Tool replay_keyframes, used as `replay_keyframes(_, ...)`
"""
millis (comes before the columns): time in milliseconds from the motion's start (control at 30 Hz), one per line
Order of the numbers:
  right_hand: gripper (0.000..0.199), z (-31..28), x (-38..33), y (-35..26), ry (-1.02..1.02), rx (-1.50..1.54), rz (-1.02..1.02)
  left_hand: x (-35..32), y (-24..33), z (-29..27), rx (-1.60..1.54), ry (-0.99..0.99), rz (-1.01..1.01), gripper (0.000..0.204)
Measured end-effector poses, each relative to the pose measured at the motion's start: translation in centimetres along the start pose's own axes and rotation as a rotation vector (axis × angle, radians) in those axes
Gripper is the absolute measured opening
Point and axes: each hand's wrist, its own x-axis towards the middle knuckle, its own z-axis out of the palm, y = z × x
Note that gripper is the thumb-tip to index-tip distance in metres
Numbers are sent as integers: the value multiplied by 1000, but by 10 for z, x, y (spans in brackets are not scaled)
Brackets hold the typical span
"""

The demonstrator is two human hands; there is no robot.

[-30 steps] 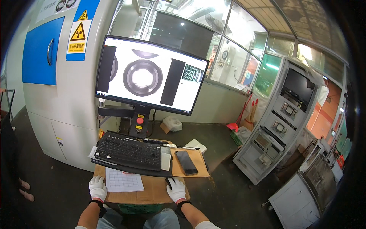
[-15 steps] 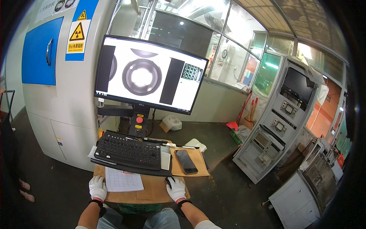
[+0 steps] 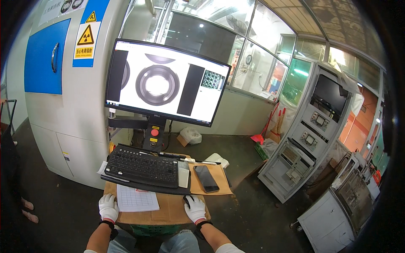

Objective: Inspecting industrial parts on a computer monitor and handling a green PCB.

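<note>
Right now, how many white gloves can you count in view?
2: one on the left hand, by the gridded paper; one on the right hand, over a dark mouse. Any worn by the person whose feet show at far left cannot be made out.

The white paper [image 3: 137,201], ruled in a grid (a touch of red shows near its far edge), lies flat, face up. Right of the paper, apart from it, sits a black mouse [image 3: 186,200], mostly hidden under the gloved right hand [image 3: 195,209].
</note>
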Motion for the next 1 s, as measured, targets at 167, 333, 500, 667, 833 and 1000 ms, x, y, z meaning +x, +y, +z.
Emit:
replay_keyframes(167,45,-1,0,0,5,0,-6,0,1,-1,0,-3,-6,32)
replay_keyframes(333,45,-1,2,-1,1,2,-2,-1,-2,2,3,0,4,32)
replay_keyframes(500,44,0,0,0,17,5,-7,0,2,-2,-13,-7,-3,33)
replay_keyframes(667,45,2,0,1,4,-7,-10,-3,-2,3,3,12,1,32)
replay_keyframes(833,46,3,-1,3,21,-2,-14,0,0,1,-8,1,2,33)
replay_keyframes(1000,46,0,2,0,-14,-4,-5,-2,0,-2,1,-15,-15,33)
